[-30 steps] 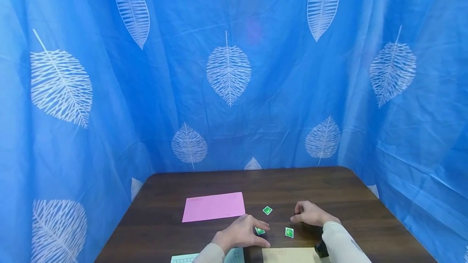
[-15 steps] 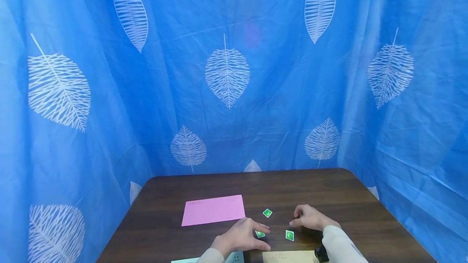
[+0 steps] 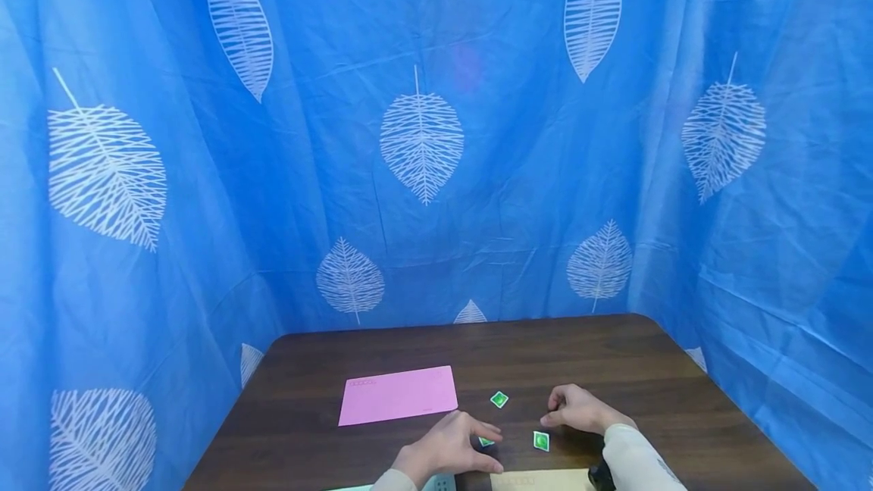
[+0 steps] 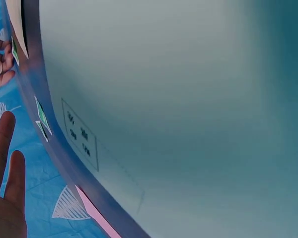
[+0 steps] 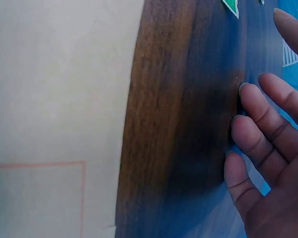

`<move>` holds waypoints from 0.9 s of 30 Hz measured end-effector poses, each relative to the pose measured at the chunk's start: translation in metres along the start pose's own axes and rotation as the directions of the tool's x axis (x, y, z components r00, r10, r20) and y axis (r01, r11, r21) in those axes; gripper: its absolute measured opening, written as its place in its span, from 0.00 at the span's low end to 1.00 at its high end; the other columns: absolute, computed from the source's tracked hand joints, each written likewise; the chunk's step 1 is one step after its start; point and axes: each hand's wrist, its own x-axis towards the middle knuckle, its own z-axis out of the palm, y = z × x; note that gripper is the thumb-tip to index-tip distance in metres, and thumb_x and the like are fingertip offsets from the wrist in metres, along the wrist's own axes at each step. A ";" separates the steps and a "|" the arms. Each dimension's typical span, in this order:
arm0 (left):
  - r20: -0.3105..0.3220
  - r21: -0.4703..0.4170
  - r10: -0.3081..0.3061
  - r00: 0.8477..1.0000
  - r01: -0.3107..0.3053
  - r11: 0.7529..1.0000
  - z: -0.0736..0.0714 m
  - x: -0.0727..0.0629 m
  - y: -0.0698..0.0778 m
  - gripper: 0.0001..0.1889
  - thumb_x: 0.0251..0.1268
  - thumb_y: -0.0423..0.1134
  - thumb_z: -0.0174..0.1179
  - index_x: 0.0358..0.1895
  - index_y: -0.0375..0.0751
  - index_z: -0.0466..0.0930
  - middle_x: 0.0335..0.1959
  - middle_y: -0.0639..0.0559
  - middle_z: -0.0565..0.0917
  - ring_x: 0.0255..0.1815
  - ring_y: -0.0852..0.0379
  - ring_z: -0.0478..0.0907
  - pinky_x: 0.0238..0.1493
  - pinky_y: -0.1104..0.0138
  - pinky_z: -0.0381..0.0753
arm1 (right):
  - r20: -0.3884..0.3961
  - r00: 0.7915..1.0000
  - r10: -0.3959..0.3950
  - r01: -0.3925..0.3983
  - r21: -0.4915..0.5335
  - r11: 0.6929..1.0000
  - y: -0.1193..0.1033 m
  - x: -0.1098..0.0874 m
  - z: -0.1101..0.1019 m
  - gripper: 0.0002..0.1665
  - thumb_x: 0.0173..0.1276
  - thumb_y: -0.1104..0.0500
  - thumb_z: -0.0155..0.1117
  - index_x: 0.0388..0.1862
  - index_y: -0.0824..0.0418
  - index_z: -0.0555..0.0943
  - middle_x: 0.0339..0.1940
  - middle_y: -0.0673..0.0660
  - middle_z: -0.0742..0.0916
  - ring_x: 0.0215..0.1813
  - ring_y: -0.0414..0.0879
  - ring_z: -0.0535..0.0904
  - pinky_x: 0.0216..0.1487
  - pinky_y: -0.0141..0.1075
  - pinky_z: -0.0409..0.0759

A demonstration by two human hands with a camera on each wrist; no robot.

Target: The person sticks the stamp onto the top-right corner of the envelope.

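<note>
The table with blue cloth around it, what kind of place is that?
Probably an indoor work corner, closed off on the sides we can see: there's a brown table, leafy blue cloth hanging around it, and green pieces laid out on top.

Three green, white-edged diamonds (image 3: 541, 441) lie flat and apart, one partly hidden behind the left hand (image 3: 450, 442).

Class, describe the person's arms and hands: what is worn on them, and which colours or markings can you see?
The left hand and right hand wear no gloves. The left sleeve and right sleeve are pale, near white. The right one bears a small greyish marking, unreadable here; a black object shows beside it.
</note>
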 end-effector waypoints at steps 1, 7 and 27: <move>-0.001 0.007 0.005 1.000 -0.005 1.000 0.001 0.000 0.000 0.22 0.52 0.51 0.76 0.51 0.52 0.89 0.52 0.64 0.87 0.56 0.69 0.82 0.55 0.71 0.82 | 0.006 1.000 -0.012 0.012 0.004 1.000 0.001 0.000 0.000 0.15 0.58 0.58 0.75 0.34 0.63 0.77 0.26 0.53 0.77 0.31 0.47 0.70 0.32 0.37 0.66; -0.006 0.056 0.046 0.999 -0.045 0.997 0.004 -0.002 0.000 0.21 0.51 0.51 0.76 0.50 0.51 0.90 0.50 0.65 0.88 0.55 0.70 0.82 0.56 0.73 0.81 | 0.034 0.998 -0.054 0.052 0.047 0.998 0.005 -0.001 0.000 0.15 0.58 0.58 0.76 0.34 0.64 0.78 0.26 0.52 0.79 0.30 0.46 0.72 0.32 0.37 0.68; 0.068 0.104 0.049 0.996 -0.056 0.993 0.009 -0.002 0.007 0.18 0.51 0.50 0.77 0.47 0.52 0.91 0.48 0.69 0.88 0.53 0.74 0.81 0.55 0.75 0.80 | 0.080 0.987 -0.136 0.129 0.083 0.988 0.003 -0.005 0.004 0.11 0.55 0.65 0.75 0.28 0.65 0.79 0.22 0.49 0.78 0.27 0.43 0.71 0.28 0.32 0.69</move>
